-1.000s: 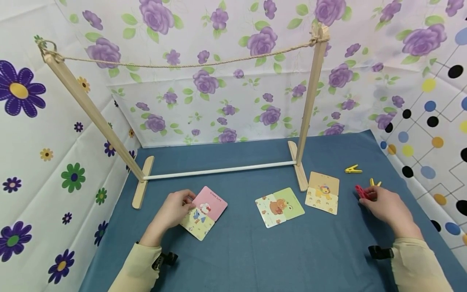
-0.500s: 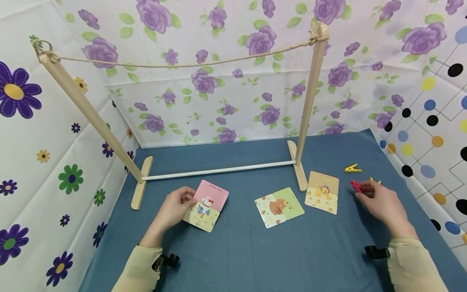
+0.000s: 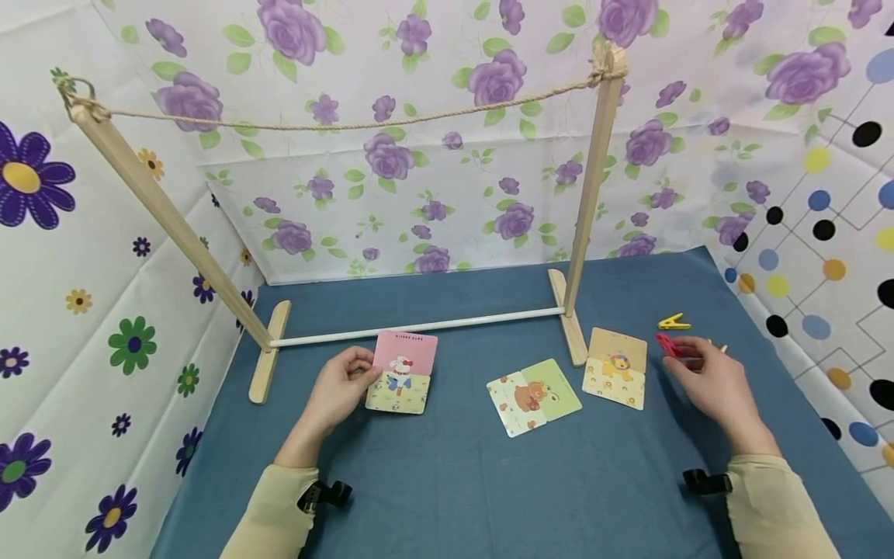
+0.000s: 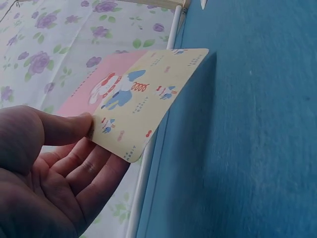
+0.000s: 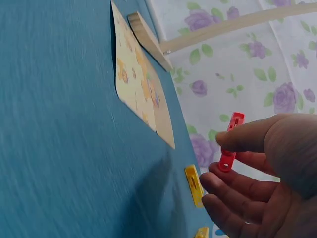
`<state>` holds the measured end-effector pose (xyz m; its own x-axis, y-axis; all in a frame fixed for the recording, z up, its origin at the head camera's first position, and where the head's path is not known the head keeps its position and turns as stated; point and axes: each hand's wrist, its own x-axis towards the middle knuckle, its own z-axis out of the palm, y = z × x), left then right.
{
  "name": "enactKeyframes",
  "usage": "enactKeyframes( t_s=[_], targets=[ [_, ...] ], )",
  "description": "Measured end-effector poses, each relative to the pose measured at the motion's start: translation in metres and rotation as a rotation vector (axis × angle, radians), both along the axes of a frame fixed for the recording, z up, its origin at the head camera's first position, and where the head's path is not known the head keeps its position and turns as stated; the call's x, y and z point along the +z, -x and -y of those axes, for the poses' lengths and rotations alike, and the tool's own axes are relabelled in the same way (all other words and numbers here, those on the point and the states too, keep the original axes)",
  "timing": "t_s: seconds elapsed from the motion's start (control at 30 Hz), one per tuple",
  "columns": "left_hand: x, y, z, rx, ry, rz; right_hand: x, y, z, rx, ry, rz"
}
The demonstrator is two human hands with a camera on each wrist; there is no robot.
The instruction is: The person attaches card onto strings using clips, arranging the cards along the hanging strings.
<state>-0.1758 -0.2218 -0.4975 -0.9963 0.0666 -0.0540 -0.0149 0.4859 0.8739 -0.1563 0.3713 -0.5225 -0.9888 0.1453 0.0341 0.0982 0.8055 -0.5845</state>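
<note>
My left hand (image 3: 342, 388) pinches the left edge of a pink and pale-yellow card (image 3: 401, 373) printed with a white cartoon figure. In the left wrist view the card (image 4: 133, 94) is tilted up off the blue cloth, thumb on its printed face and fingers behind. At the right, my right hand (image 3: 715, 388) holds a red clothespin (image 5: 231, 141) between thumb and fingers, above the cloth. Close by lie a yellow clothespin (image 3: 673, 321) and another yellow clothespin (image 5: 201, 232), mostly hidden behind the hand in the head view.
A wooden frame with a right post (image 3: 594, 178) and left post (image 3: 168, 221) carries a sagging rope (image 3: 349, 126) across its top. A white rod (image 3: 419, 327) joins its feet. A green bear card (image 3: 534, 396) and an orange lion card (image 3: 615, 368) lie on the blue cloth (image 3: 447, 497).
My left hand has raised the pink card from the cloth, turning it more upright. My right hand has moved left and slightly up with the red clothespin.
</note>
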Motion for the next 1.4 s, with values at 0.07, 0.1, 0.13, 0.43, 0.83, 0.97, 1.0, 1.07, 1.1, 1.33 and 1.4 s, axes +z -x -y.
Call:
enactKeyframes(
  t_s=[0.07,0.1,0.13,0.43,0.83,0.97,1.0,1.07,1.1,1.33,1.4],
  targets=[
    [0.000,0.001,-0.002,-0.002,-0.021,-0.006,0.000,0.001,0.006,0.005,0.023,-0.024],
    [0.000,0.002,-0.003,-0.004,-0.029,-0.011,0.000,0.001,0.008,0.006,0.031,-0.034],
    [0.000,0.003,-0.003,-0.006,-0.042,-0.017,0.000,0.002,0.011,0.006,0.039,-0.043],
    [-0.005,0.011,-0.013,-0.027,-0.140,-0.062,-0.003,0.007,0.031,-0.038,0.127,-0.108],
    [-0.009,0.011,-0.022,-0.013,-0.195,-0.058,0.004,0.007,0.048,-0.067,0.194,-0.173],
    [-0.007,0.011,-0.020,0.001,-0.197,-0.081,0.009,0.007,0.053,-0.033,0.198,-0.212],
    [-0.005,0.011,-0.019,0.006,-0.197,-0.084,0.010,0.007,0.054,-0.025,0.198,-0.221],
    [-0.003,0.011,-0.016,0.011,-0.192,-0.094,0.013,0.009,0.058,-0.012,0.200,-0.243],
    [-0.001,0.011,-0.015,0.015,-0.189,-0.100,0.015,0.010,0.060,-0.009,0.201,-0.257],
    [0.014,0.012,-0.005,0.040,-0.195,-0.166,0.036,0.018,0.072,0.067,0.214,-0.386],
    [0.017,0.012,-0.002,0.049,-0.197,-0.183,0.043,0.020,0.076,0.094,0.206,-0.413]
  ],
)
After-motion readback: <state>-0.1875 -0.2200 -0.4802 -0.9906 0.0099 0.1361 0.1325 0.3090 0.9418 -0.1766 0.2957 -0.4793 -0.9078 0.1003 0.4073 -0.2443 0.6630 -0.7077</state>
